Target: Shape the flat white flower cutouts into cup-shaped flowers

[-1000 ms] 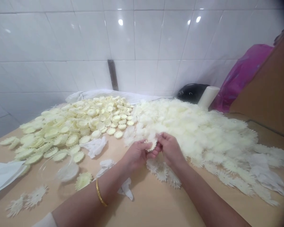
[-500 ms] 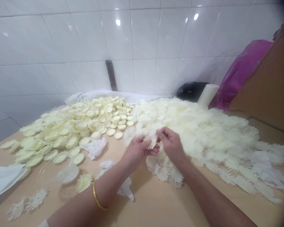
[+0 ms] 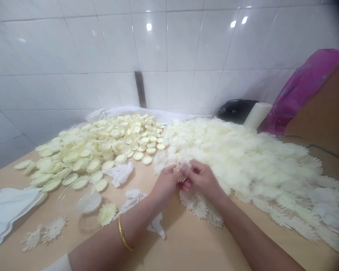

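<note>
Between my two hands is a pale, toothed paper flower (image 3: 183,174), partly covered by my fingers. My left hand (image 3: 169,184) pinches its left side, and my right hand (image 3: 205,180) grips the right side, the fingertips of both hands nearly touching. Behind my left hand spreads a heap of small cream flower cups (image 3: 101,145) with serrated rims. To the right lies a large pile of flat, whitish fringed flowers (image 3: 243,158). Several more flat ones (image 3: 199,207) lie just below my hands.
Crumpled white tissues (image 3: 120,174) and a clear round dish (image 3: 89,202) lie left of my hands. White cloth (image 3: 11,210) is at the left edge. A black object (image 3: 237,110), white cylinder (image 3: 258,116) and pink bag (image 3: 302,86) stand at the back right.
My hands have come closer together around the flower, which is now more covered by fingers. The whole view has shifted, so the table and piles appear further right.
</note>
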{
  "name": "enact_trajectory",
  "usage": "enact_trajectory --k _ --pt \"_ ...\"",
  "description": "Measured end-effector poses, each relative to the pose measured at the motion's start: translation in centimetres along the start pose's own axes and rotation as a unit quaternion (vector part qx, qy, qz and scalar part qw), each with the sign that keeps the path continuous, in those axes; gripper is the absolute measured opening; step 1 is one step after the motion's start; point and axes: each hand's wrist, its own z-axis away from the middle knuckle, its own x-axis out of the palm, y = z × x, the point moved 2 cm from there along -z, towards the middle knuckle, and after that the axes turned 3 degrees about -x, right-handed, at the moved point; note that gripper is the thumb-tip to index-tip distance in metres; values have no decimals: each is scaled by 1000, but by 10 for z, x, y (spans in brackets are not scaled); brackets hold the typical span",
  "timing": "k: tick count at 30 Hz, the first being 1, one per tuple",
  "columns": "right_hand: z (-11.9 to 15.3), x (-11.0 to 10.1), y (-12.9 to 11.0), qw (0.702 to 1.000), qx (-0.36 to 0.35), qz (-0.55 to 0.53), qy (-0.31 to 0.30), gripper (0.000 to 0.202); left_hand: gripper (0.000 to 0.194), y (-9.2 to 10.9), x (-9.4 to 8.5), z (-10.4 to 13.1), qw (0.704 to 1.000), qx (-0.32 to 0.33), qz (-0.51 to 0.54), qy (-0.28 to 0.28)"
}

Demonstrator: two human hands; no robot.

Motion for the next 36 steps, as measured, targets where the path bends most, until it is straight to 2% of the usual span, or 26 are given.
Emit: enact_trajectory --k 6,11,13,16,17,19,21,24,26,29,32,34,36 --pt "5 2 -2 998 -12 17 58 33 18 1 3 3 999 -17 -41 -21" --pt "3 4 -4 992 12 -122 22 37 19 10 3 5 997 -32 -10 -75" --pt "-1 -5 0 981 43 -173 70 32 18 12 7 8 992 -48 4 -113" --pt "-9 -31 7 948 82 -228 206 25 16 9 14 15 973 -92 -14 -209" --pt "-11 -39 8 941 79 -228 239 26 16 7 16 16 971 -100 -18 -217" --pt "-14 -52 6 952 52 -153 260 26 19 3 14 14 981 -94 -18 -170" --pt "-14 -59 4 964 12 0 266 20 23 1 10 10 990 -80 -16 -117" --pt "-12 -60 3 941 -54 217 254 18 24 -2 7 6 993 -64 -29 -99" --pt "-11 -58 5 920 -91 293 244 19 23 -4 5 4 993 -58 -44 -89" --pt "-11 -57 7 893 -122 359 240 19 27 -6 2 2 996 -51 -51 -49" --pt "-8 -54 1 867 -162 385 270 15 29 -6 -4 -3 998 -44 -50 -3" --pt "-5 -48 -6 871 -194 357 276 12 31 -5 -8 -5 997 -43 -54 20" --pt "-3 -39 -11 902 -201 302 234 13 34 -5 -10 -6 996 -43 -64 39"
